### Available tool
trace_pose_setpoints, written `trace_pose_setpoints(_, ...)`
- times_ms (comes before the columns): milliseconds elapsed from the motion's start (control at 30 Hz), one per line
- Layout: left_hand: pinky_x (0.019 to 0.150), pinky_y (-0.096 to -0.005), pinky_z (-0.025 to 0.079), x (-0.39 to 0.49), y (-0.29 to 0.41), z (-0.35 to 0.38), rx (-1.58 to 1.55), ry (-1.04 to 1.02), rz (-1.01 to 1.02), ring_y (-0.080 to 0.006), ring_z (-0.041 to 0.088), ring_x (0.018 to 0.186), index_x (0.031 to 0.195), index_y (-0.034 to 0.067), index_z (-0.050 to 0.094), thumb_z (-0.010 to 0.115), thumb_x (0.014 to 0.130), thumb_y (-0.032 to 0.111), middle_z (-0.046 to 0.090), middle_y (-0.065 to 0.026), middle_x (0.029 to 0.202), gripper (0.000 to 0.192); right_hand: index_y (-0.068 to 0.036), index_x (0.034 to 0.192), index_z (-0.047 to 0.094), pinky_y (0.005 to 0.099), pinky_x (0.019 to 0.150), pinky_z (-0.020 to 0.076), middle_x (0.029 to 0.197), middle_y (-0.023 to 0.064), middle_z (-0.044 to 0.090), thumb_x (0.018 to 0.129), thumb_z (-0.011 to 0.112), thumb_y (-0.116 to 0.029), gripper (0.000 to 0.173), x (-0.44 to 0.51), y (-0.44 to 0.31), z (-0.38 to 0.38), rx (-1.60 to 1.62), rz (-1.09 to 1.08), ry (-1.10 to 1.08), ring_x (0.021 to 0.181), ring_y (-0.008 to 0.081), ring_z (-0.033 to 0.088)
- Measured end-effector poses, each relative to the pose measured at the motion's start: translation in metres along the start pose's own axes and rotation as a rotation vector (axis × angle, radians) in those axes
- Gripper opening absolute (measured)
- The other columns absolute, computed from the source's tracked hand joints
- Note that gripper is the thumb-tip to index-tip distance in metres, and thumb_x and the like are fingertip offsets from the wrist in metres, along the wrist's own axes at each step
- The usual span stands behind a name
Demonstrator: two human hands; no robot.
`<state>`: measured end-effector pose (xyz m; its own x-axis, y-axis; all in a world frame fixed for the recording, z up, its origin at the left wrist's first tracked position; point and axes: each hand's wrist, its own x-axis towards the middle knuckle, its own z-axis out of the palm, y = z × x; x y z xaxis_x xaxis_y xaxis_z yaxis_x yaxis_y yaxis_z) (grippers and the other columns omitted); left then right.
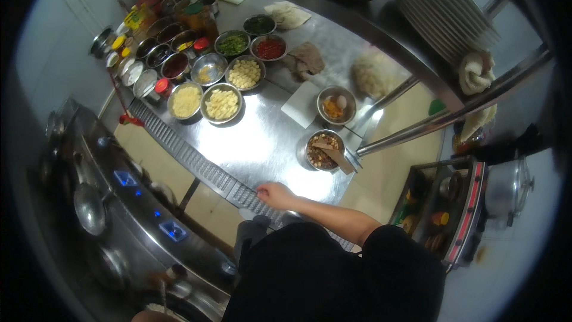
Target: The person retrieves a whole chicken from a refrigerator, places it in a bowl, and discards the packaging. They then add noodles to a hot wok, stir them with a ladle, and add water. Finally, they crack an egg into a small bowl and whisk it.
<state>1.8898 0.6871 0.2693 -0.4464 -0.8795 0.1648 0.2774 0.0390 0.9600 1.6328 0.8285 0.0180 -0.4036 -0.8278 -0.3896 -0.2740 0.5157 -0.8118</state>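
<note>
My right hand [275,195], fingers curled and nothing visible in them, hangs over the perforated edge strip [208,174] of the steel table [263,129]. My left hand is out of view; only a sliver of skin shows at the bottom left edge, by a wok. Beyond my right hand, a steel bowl of nuts and dark bits [322,150] has a wooden-handled tool [337,158] lying across it. A bowl with an egg and orange pieces [336,105] stands behind, beside a white board [301,104]. Farther left are bowls of chopped garlic [222,104] and minced garlic [186,101].
Sauce pots, jars and a bowl of red chili [269,48] crowd the back left. A steel stove counter with a ladle [90,209] runs along the left. Overhead, a shelf holds stacked plates [442,13]; its steel post [411,132] crosses the right side. A lidded pot [507,192] stands far right.
</note>
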Motion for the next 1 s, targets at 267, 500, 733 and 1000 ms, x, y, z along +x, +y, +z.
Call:
trace_pose_setpoints(267,0.05,-0.0298,0.044,0.09,-0.025,-0.001,-0.064,-0.133,-0.035,-0.0201,0.051,0.061,0.105,-0.002,0.056,0.06,0.088,0.056,0.056,-0.0129,0.087,0.06,-0.005,0.119,0.07,0.0413,0.076,0.0549,0.09,0.0163,0.073,0.092,0.067,-0.028,0.036,0.077,-0.016,-0.036,0.031,-0.058,0.23,0.08,0.0305,0.07)
trace_pose_setpoints(500,0.049,-0.0301,0.043,0.189,-0.025,-0.029,-0.089,-0.257,-0.076,-0.0204,0.051,0.06,0.104,-0.002,0.056,0.061,0.088,0.057,0.056,-0.0133,0.087,0.062,0.0,0.117,0.067,0.0472,0.085,0.0543,0.109,0.0218,0.069,0.091,0.066,-0.037,0.046,0.187,-0.012,-0.15,-0.319,0.371,0.719,0.1,0.0378,0.067)
trace_pose_setpoints(733,0.053,-0.0323,0.044,0.202,-0.102,-0.064,-0.147,-0.21,-0.333,-0.0219,0.052,0.063,0.115,-0.006,0.053,0.06,0.087,0.061,0.056,-0.0165,0.087,0.074,0.008,0.109,0.063,0.051,0.1,0.0429,0.124,0.0244,0.056,0.087,0.07,-0.037,0.05,0.215,0.023,-0.12,-0.632,0.285,0.996,0.12,0.0412,0.05)
trace_pose_setpoints(1000,0.07,-0.0309,0.049,0.243,-0.159,-0.054,-0.123,-0.58,-0.612,-0.0196,0.06,0.081,0.13,-0.009,0.051,0.069,0.086,0.058,0.064,-0.0159,0.096,0.082,0.006,0.101,0.067,0.049,0.101,0.0427,0.115,0.0233,0.061,0.084,0.072,-0.025,0.036,0.194,0.053,-0.13,-0.638,0.069,0.967,0.11,0.0403,0.055)
